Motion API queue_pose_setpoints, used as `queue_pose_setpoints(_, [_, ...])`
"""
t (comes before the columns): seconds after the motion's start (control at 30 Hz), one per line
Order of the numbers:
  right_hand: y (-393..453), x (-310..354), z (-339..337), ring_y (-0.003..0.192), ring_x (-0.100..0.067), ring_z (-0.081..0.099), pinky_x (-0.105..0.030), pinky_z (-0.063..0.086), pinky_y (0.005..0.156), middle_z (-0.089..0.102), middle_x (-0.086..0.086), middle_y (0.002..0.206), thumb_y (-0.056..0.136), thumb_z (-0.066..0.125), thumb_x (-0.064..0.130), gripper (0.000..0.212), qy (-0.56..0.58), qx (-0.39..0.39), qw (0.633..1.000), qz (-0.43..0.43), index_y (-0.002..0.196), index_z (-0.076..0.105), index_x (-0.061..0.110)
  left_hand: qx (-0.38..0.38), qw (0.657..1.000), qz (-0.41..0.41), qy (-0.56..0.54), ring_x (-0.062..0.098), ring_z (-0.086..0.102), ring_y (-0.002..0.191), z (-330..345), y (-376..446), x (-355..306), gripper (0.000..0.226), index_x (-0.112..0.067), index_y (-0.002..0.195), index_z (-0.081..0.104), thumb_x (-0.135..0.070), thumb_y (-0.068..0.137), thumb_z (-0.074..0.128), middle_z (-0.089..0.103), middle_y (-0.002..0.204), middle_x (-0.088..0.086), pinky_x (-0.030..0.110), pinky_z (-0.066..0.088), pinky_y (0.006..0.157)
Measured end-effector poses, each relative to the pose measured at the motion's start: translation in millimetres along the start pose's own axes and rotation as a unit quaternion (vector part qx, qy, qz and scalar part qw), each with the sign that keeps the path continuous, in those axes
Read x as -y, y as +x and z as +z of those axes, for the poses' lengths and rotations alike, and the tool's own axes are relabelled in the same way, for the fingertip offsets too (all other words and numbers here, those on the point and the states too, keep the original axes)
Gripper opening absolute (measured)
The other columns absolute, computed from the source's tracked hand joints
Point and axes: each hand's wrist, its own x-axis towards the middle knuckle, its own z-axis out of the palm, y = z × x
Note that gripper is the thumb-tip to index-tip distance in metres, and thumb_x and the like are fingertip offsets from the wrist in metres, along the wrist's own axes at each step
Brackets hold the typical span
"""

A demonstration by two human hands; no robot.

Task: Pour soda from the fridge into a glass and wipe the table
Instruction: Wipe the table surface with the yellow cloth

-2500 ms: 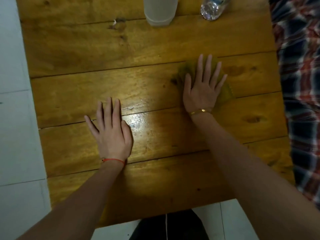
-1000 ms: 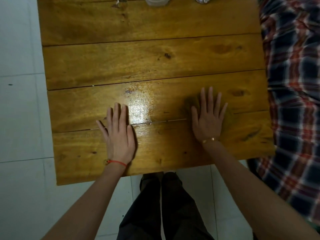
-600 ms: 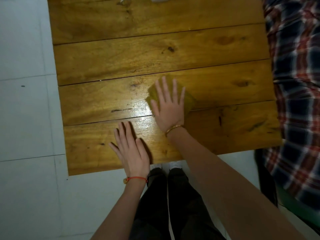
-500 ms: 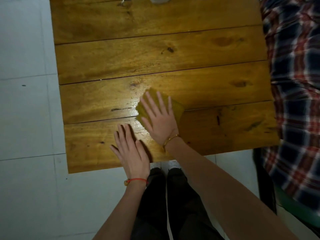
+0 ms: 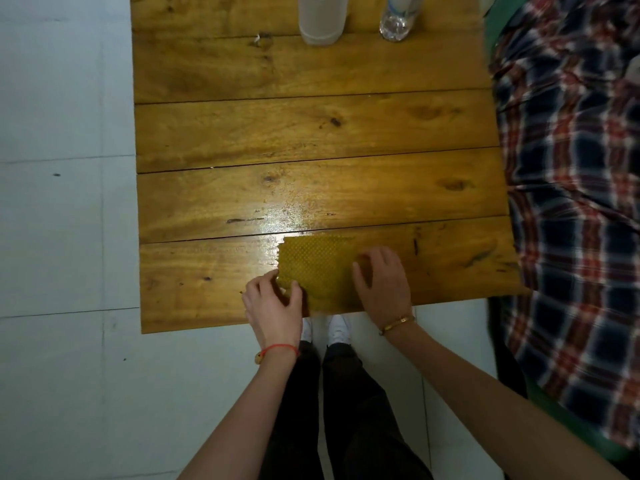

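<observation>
Both hands moved to near worktop (image 5: 214,140) edge: left hand (image 5: 273,303) pinches cloth (image 5: 317,268) corner, right hand (image 5: 382,282) fingers curled on it. Glass (image 5: 322,19) & bottle (image 5: 396,20) at far edge; plaid fabric (image 5: 571,202) to right.

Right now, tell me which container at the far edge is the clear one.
The bottle, on the right; the cup beside it is frosted white.
</observation>
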Motion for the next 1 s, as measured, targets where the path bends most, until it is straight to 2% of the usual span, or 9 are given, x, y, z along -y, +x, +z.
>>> queue_pose_setpoints(0.07, [-4.0, 3.9, -6.6, 0.089, -0.023, 0.060, -0.033, 0.052, 0.075, 0.060, -0.006, 0.096, 0.094, 0.056, 0.033, 0.025, 0.048, 0.052, 0.983, 0.171, 0.102, 0.057, 0.010, 0.011, 0.999, -0.047, -0.025, 0.025, 0.046, 0.116, -0.6, 3.7, -7.1, 0.045, -0.014, 0.122, 0.058, -0.037, 0.085, 0.068, 0.055, 0.118, 0.006, 0.041, 0.041, 0.099])
queue_pose_setpoints(0.13, [-8.0, 9.5, -9.3, 0.086, -0.020, 0.061, -0.035, 0.053, 0.074, 0.062, -0.004, 0.092, 0.091, 0.063, 0.036, 0.026, 0.057, 0.114, 0.963, 0.236, 0.099, 0.056, 0.012, 0.019, 0.994, -0.095, -0.052, 0.028, 0.053, 0.110, -1.1, 8.4, -12.5, 0.050, -0.014, 0.118, 0.056, -0.042, 0.080, 0.072, 0.061, 0.106, 0.005, 0.046, 0.047, 0.096])
queue_pose_setpoints(0.2, [-10.6, 17.6, -7.5, 0.083, -0.019, 0.061, -0.038, 0.054, 0.074, 0.064, -0.004, 0.088, 0.088, 0.067, 0.034, 0.027, 0.067, 0.135, 0.953, 0.261, 0.097, 0.056, 0.012, 0.040, 0.986, -0.147, -0.069, 0.031, 0.059, 0.103, -2.3, 12.0, -16.8, 0.052, -0.015, 0.114, 0.052, -0.045, 0.076, 0.073, 0.063, 0.095, 0.003, 0.049, 0.050, 0.090])
queue_pose_setpoints(0.3, [-7.7, 29.7, -3.3, 0.081, -0.019, 0.059, -0.032, 0.049, 0.069, 0.064, -0.006, 0.088, 0.085, 0.070, 0.029, 0.026, 0.100, 0.132, 0.932, 0.323, 0.096, 0.058, 0.009, 0.077, 0.974, -0.205, -0.054, 0.032, 0.060, 0.107, -6.0, 16.1, -24.2, 0.049, -0.011, 0.112, 0.054, -0.042, 0.079, 0.074, 0.066, 0.104, 0.009, 0.040, 0.050, 0.090])
queue_pose_setpoints(0.43, [3.6, 34.7, -5.6, 0.074, -0.018, 0.053, -0.028, 0.046, 0.065, 0.054, -0.002, 0.073, 0.086, 0.067, 0.021, 0.024, 0.118, 0.151, 0.904, 0.383, 0.067, 0.053, 0.015, 0.119, 0.966, -0.224, -0.042, 0.030, 0.057, 0.113, -12.0, 20.1, -30.2, 0.041, -0.005, 0.114, 0.060, -0.033, 0.085, 0.071, 0.064, 0.113, 0.011, 0.027, 0.038, 0.077])
queue_pose_setpoints(0.6, [5.6, 41.1, -13.2, 0.061, -0.008, 0.044, -0.021, 0.034, 0.054, 0.049, 0.003, 0.066, 0.084, 0.065, 0.018, 0.027, 0.213, 0.156, 0.883, 0.388, 0.065, 0.045, 0.019, 0.124, 0.965, -0.221, -0.064, 0.023, 0.053, 0.091, -17.7, 18.9, -30.4, 0.025, -0.015, 0.080, 0.052, -0.029, 0.082, 0.073, 0.055, 0.086, 0.001, 0.024, 0.035, 0.072])
queue_pose_setpoints(0.77, [8.4, 44.5, -23.5, 0.072, -0.019, 0.041, -0.029, 0.037, 0.069, 0.042, -0.001, 0.068, 0.086, 0.063, 0.016, 0.030, 0.364, 0.167, 0.804, 0.440, 0.063, 0.044, 0.019, 0.128, 0.960, -0.213, -0.127, 0.021, 0.047, 0.076, -23.4, 16.3, -29.5, 0.032, -0.011, 0.080, 0.047, -0.031, 0.082, 0.072, 0.049, 0.072, 0.001, 0.025, 0.035, 0.057])
queue_pose_setpoints(0.9, [22.7, 46.7, -31.7, 0.067, -0.017, 0.048, -0.027, 0.042, 0.060, 0.049, -0.003, 0.070, 0.086, 0.060, 0.007, 0.021, 0.427, 0.196, 0.728, 0.500, 0.069, 0.051, 0.014, 0.157, 0.894, -0.312, -0.280, 0.024, 0.054, 0.081, -34.0, 21.8, -31.0, 0.031, -0.015, 0.074, 0.046, -0.024, 0.081, 0.074, 0.055, 0.083, 0.008, 0.034, 0.050, 0.074])
queue_pose_setpoints(1.0, [34.8, 50.8, -34.5, 0.066, -0.016, 0.053, -0.025, 0.047, 0.056, 0.054, -0.007, 0.075, 0.084, 0.057, 0.000, 0.015, 0.467, 0.211, 0.677, 0.529, 0.072, 0.054, 0.008, 0.202, 0.811, -0.395, -0.380, 0.020, 0.061, 0.083, -45.9, 32.0, -42.1, 0.019, -0.007, 0.094, 0.059, -0.017, 0.084, 0.072, 0.064, 0.091, 0.010, 0.029, 0.053, 0.060])
